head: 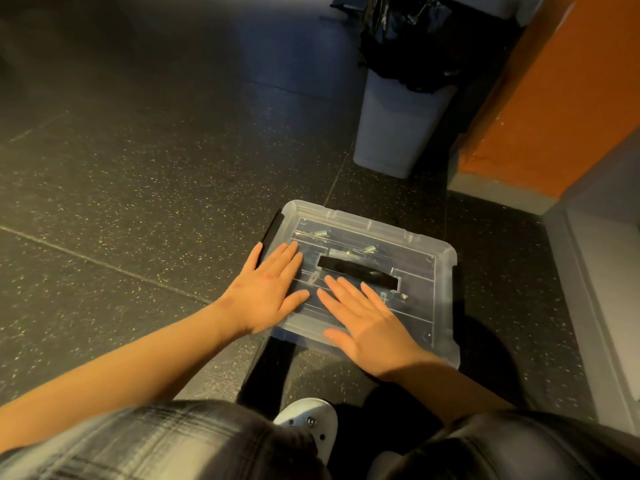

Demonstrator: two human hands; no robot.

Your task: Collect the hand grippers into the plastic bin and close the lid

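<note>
Both hands lay flat with fingers spread, grasping nothing: the left hand (268, 289) on the lid's left side, the right hand (367, 323) on its near edge. The clear lid (422, 299) sat on the plastic bin (446, 344) at lower centre of the frame, on the floor (138, 202). Springs of hand grippers (363, 250) showed through it, so collecting looked done; only pressing the lid fully shut seemed left, and the black side latch (272, 232) may yet need fastening.

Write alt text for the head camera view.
Both hands, left hand and right hand, press flat on the lid of a clear bin on a dark speckled floor. A grey trash can stands behind.
</note>
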